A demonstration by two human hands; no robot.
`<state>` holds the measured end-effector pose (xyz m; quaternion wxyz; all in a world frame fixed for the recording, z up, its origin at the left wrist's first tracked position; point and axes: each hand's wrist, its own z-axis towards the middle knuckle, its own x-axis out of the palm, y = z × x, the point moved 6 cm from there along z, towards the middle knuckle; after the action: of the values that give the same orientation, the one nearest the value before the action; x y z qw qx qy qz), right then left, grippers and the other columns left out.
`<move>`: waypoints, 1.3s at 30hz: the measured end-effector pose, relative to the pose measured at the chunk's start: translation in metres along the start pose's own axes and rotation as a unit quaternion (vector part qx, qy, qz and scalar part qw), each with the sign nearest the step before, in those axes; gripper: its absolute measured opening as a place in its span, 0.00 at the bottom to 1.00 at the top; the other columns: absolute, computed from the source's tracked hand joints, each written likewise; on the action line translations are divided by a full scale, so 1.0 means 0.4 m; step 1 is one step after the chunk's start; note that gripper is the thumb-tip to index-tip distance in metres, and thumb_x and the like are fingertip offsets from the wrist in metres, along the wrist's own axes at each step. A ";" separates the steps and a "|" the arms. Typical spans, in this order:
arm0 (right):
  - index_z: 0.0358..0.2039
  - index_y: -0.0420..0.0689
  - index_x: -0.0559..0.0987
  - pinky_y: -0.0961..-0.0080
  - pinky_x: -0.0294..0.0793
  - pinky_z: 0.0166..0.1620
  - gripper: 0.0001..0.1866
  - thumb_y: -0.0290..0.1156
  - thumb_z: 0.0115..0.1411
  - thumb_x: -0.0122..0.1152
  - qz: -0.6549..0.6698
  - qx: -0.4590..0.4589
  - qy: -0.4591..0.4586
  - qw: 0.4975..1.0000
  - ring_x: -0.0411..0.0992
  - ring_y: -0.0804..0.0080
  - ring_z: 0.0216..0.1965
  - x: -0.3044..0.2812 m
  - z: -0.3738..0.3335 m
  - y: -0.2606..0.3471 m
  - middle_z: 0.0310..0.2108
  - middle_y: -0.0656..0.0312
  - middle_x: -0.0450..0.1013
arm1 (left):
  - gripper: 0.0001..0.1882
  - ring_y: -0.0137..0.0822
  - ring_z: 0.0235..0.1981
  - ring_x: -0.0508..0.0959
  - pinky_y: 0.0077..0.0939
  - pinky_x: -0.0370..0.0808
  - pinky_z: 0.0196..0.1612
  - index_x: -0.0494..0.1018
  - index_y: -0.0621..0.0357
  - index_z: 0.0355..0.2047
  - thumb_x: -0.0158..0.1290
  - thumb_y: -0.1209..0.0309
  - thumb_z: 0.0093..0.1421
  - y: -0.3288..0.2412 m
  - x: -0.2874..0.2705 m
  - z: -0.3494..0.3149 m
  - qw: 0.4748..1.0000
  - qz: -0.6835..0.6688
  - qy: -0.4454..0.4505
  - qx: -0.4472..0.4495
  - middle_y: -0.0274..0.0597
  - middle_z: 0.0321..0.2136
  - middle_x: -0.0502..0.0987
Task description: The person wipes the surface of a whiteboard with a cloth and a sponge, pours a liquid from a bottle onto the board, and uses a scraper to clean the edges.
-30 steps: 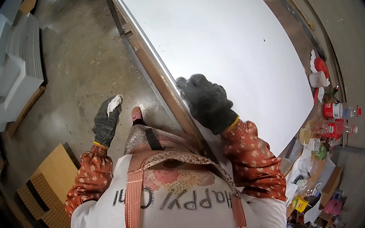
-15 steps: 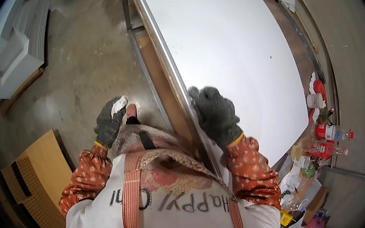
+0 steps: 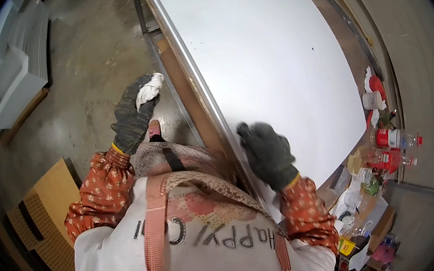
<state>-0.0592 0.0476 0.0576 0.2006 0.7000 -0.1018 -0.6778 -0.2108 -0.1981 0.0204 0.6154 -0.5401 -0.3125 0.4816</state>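
Note:
My left hand (image 3: pixel 132 116), in a dark knitted glove with a yellow cuff, is closed round a crumpled white cloth (image 3: pixel 150 91). It is raised over the floor, left of the table. My right hand (image 3: pixel 268 155), gloved alike, is over the near left part of a large white panel (image 3: pixel 268 64), close to its edge. The fingers of this hand are curled in, and whatever may be inside them is hidden. Along the panel's left side runs a shiny metal-like edge strip (image 3: pixel 185 54).
Bottles (image 3: pixel 391 138), a white cup (image 3: pixel 371 101) and mixed clutter lie off the panel's right side. Brown boards (image 3: pixel 56 190) lean at the lower left. A stack of white panels (image 3: pixel 24 67) stands at the far left. A metal frame rail (image 3: pixel 177 94) runs beside the table.
My left hand has moved forward and slightly right with the white cloth. My right hand has drawn back toward me and slightly right over the panel. The whole view has shifted a little.

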 end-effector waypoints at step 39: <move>0.45 0.54 0.75 0.58 0.72 0.41 0.14 0.40 0.62 0.46 -0.058 0.001 -0.068 0.996 0.72 0.54 0.39 0.005 0.721 -0.011 0.39 0.52 0.68 | 0.12 0.36 0.36 0.72 0.29 0.72 0.33 0.75 0.49 0.33 0.55 0.68 0.46 -0.142 0.302 -0.031 0.815 0.299 0.108 0.485 0.35 0.39 0.73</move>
<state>-0.3452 0.0094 0.0536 0.1532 0.6570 -0.0752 -0.7343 -0.1440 -0.0876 0.0562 0.6527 -0.2867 0.2071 0.6700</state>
